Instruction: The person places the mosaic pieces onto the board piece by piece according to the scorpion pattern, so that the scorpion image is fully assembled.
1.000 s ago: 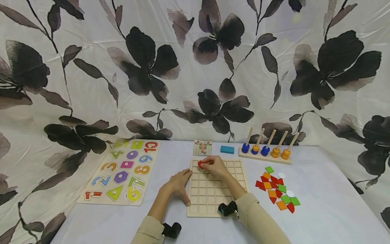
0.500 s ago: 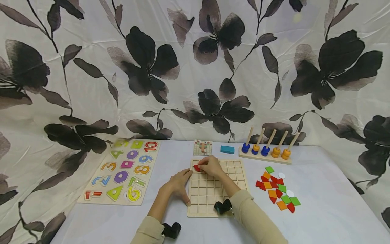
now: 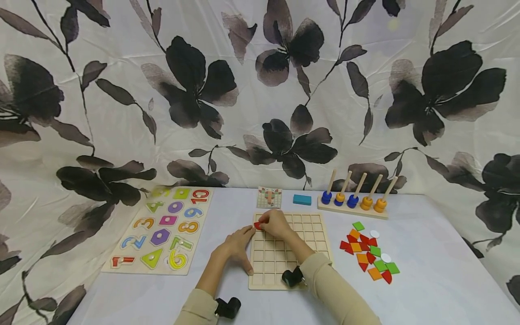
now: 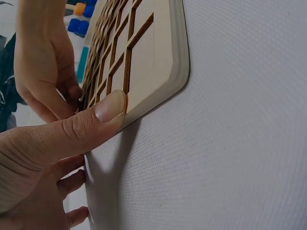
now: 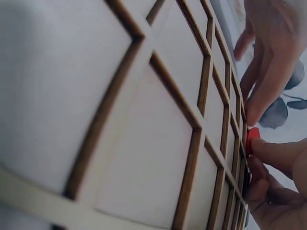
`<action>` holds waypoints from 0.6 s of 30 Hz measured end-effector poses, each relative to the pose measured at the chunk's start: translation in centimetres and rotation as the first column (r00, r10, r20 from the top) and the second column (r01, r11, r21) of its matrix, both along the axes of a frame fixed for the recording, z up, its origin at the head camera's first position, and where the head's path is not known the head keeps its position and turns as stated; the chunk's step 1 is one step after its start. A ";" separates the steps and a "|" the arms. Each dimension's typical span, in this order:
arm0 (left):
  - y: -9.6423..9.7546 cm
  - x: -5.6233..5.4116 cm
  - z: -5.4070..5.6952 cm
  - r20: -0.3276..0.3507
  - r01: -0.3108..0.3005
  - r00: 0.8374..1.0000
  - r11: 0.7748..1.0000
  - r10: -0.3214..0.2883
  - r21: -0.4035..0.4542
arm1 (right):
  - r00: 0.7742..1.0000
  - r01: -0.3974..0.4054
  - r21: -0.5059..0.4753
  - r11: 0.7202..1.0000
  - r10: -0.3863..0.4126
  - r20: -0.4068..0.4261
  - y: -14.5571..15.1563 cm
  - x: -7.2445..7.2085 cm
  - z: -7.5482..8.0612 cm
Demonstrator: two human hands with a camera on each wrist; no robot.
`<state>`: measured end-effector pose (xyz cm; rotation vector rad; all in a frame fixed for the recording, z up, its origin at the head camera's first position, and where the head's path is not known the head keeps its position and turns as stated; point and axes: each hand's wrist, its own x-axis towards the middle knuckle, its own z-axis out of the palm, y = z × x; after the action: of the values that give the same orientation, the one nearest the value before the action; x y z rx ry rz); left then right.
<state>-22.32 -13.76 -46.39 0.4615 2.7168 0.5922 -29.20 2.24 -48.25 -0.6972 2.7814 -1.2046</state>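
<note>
My right hand pinches a small red piece between thumb and fingertips at the upper left of the wooden grid board. The right wrist view shows the red piece low against the board's far edge, the left fingertips close by. The piece's full outline is partly hidden by the fingers. Along the board's left side lies my left hand, fingers extended. In the left wrist view its thumb rests on the board's rim near a corner.
Several red, orange, green and white flat pieces lie right of the board. A number puzzle lies left. Behind stand a pattern card, a blue block and a peg stacker with blue and orange beads.
My right hand has carried the red piece left and slightly toward me, from the top row to the board's left edge. The left hand has stayed in place.
</note>
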 end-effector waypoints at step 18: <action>0.0 0.0 0.0 -0.013 0.013 1.000 1.000 -0.013 0.008 | 0.994 -0.029 0.248 0.968 0.055 -0.098 -0.6 0.5 0.4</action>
<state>-22.32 -13.77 -46.36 0.4867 2.7222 0.5990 -28.73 1.61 -47.85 -0.8122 2.9122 -0.8171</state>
